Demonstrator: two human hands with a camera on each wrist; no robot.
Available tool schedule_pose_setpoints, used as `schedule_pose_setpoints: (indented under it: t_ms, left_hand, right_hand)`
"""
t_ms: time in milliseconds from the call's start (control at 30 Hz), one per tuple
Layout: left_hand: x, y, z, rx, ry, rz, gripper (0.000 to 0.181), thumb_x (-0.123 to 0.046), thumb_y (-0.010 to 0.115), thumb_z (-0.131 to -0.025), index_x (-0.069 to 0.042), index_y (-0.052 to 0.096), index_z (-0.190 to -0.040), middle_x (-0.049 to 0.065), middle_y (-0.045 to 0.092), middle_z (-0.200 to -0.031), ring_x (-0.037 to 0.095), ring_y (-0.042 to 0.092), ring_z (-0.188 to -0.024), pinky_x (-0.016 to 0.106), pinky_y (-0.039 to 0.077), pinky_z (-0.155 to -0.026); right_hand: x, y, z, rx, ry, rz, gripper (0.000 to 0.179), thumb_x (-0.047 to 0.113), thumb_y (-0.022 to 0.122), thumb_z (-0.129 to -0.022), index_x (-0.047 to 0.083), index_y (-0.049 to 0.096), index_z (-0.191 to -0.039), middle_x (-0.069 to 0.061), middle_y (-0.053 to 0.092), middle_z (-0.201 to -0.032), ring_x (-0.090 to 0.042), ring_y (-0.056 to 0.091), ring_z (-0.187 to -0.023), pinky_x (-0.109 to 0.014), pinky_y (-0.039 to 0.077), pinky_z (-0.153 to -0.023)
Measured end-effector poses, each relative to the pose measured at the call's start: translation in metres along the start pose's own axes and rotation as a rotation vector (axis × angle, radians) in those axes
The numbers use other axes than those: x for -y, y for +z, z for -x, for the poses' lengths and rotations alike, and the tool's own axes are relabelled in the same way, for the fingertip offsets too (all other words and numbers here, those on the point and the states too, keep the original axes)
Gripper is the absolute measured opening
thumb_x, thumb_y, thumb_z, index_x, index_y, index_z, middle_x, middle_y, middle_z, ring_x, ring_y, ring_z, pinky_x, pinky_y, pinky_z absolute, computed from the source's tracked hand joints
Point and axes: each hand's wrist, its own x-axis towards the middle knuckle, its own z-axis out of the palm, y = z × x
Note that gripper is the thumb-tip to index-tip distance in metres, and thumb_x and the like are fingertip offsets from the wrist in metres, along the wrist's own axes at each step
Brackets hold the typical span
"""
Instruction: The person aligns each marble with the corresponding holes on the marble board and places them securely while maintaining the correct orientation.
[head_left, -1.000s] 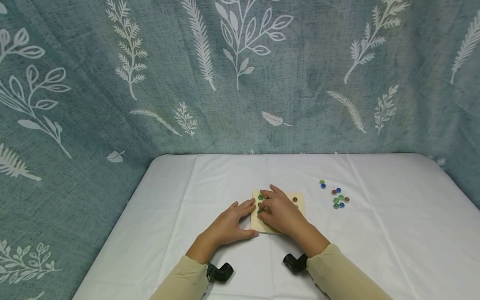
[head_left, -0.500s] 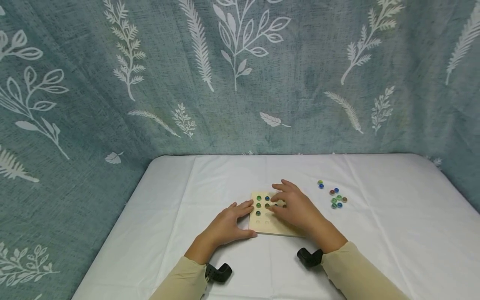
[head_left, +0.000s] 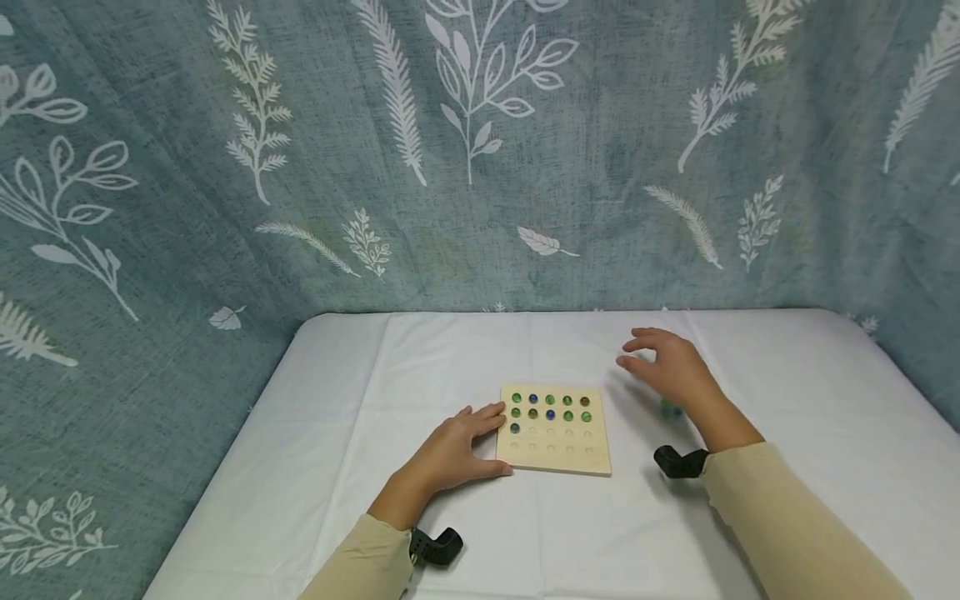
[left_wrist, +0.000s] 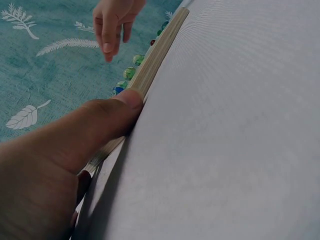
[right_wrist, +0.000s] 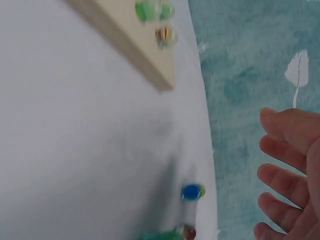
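A pale wooden board (head_left: 561, 457) with rows of shallow round hollows lies flat on the white cloth. Glass marbles fill its two far rows, and one dark marble (head_left: 514, 428) sits at the left of the third. My left hand (head_left: 455, 450) rests at the board's left side, fingers extended over the edge; its thumb (left_wrist: 112, 112) presses the board's side in the left wrist view. Right of the board, my right hand (head_left: 672, 367) hovers above the cloth, fingers loosely bent and holding nothing. Loose green marbles (head_left: 670, 408) show below it; the hand and forearm hide others.
In the right wrist view a loose blue marble (right_wrist: 191, 192) and a reddish marble (right_wrist: 188, 232) lie on the cloth beyond the board's corner. The white-covered table (head_left: 420, 358) ends at a teal leaf-patterned curtain (head_left: 465, 250). Black wrist cameras hang under both forearms.
My right hand has left the board and moved right and away, over the loose marbles, uncovering the filled rows. The left hand keeps its place at the board's edge.
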Motion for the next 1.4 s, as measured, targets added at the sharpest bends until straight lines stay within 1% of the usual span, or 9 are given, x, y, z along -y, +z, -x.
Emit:
schedule_pose_setpoints:
  t_ms: [133, 167, 267, 367, 500, 633, 800, 1067, 1400]
  left_hand:
    - [0.000, 0.001, 0.001, -0.004, 0.017, 0.013, 0.080, -0.049, 0.082, -0.076, -0.018, 0.052, -0.144, -0.012, 0.039, -0.155, 0.038, 0.035, -0.143, 0.052, 0.034, -0.116]
    - [0.000, 0.001, 0.001, -0.004, 0.022, 0.018, 0.080, -0.049, 0.082, -0.077, -0.018, 0.053, -0.144, -0.011, 0.039, -0.155, 0.038, 0.035, -0.143, 0.052, 0.034, -0.116]
    - [0.000, 0.001, 0.001, 0.002, 0.024, 0.030, 0.079, -0.049, 0.082, -0.076, -0.018, 0.054, -0.143, -0.012, 0.039, -0.155, 0.038, 0.034, -0.144, 0.053, 0.033, -0.116]
    - [0.000, 0.003, 0.001, 0.006, 0.019, 0.029, 0.078, -0.049, 0.081, -0.077, -0.019, 0.054, -0.143, -0.013, 0.039, -0.155, 0.037, 0.034, -0.144, 0.052, 0.033, -0.117]
    - [0.000, 0.003, 0.000, 0.005, 0.018, 0.025, 0.078, -0.049, 0.082, -0.077, -0.019, 0.054, -0.143, -0.013, 0.038, -0.155, 0.035, 0.033, -0.145, 0.050, 0.032, -0.118]
    - [0.000, 0.002, 0.000, -0.002, 0.027, 0.015, 0.078, -0.048, 0.082, -0.076, -0.019, 0.054, -0.143, -0.013, 0.039, -0.155, 0.034, 0.034, -0.144, 0.046, 0.031, -0.119]
    - [0.000, 0.001, 0.000, -0.007, 0.035, 0.001, 0.078, -0.048, 0.083, -0.076, -0.018, 0.055, -0.143, -0.012, 0.040, -0.154, 0.031, 0.036, -0.144, 0.043, 0.030, -0.120]
    - [0.001, 0.000, 0.000, -0.003, 0.010, 0.006, 0.078, -0.050, 0.081, -0.076, -0.020, 0.054, -0.144, -0.014, 0.038, -0.155, 0.037, 0.034, -0.144, 0.051, 0.034, -0.116]
    - [0.000, 0.000, 0.000, -0.004, 0.003, 0.003, 0.079, -0.050, 0.081, -0.076, -0.020, 0.053, -0.144, -0.014, 0.038, -0.155, 0.038, 0.034, -0.144, 0.054, 0.035, -0.115]
  right_hand:
    - [-0.020, -0.002, -0.004, 0.016, 0.095, -0.031, 0.049, 0.040, 0.062, -0.096, 0.003, 0.062, -0.129, -0.021, 0.037, -0.154, -0.046, 0.043, -0.132, -0.064, 0.038, -0.105]
    - [-0.023, -0.001, -0.005, 0.022, 0.120, -0.034, 0.050, 0.040, 0.062, -0.096, 0.003, 0.062, -0.129, -0.022, 0.036, -0.154, -0.046, 0.044, -0.131, -0.064, 0.039, -0.104]
    - [-0.034, 0.004, -0.009, 0.034, 0.177, -0.018, 0.051, 0.041, 0.062, -0.095, 0.003, 0.062, -0.129, -0.025, 0.036, -0.153, -0.049, 0.043, -0.130, -0.065, 0.038, -0.104]
    - [-0.042, 0.010, -0.012, 0.047, 0.212, 0.011, 0.052, 0.044, 0.061, -0.094, 0.003, 0.063, -0.127, -0.028, 0.040, -0.149, -0.052, 0.034, -0.134, -0.066, 0.035, -0.106]
    - [-0.046, 0.014, -0.015, 0.062, 0.245, 0.030, 0.056, 0.047, 0.060, -0.093, 0.001, 0.063, -0.126, -0.030, 0.047, -0.142, -0.051, 0.042, -0.128, -0.064, 0.042, -0.100]
    - [-0.041, 0.015, -0.016, 0.054, 0.281, 0.026, 0.055, 0.045, 0.062, -0.092, 0.000, 0.064, -0.124, -0.030, 0.049, -0.139, -0.050, 0.044, -0.127, -0.062, 0.044, -0.099]
    - [-0.035, 0.015, -0.016, 0.025, 0.280, 0.045, 0.051, 0.042, 0.065, -0.091, -0.001, 0.067, -0.118, -0.030, 0.048, -0.140, -0.050, 0.045, -0.126, -0.060, 0.044, -0.099]
    - [-0.032, 0.018, -0.018, 0.013, 0.278, 0.058, 0.046, 0.038, 0.067, -0.090, -0.001, 0.069, -0.114, -0.031, 0.050, -0.137, -0.051, 0.045, -0.126, -0.061, 0.043, -0.101]
    - [-0.033, 0.021, -0.019, 0.005, 0.249, 0.060, 0.038, 0.033, 0.065, -0.091, 0.001, 0.071, -0.111, -0.030, 0.048, -0.141, -0.050, 0.046, -0.126, -0.060, 0.045, -0.100]
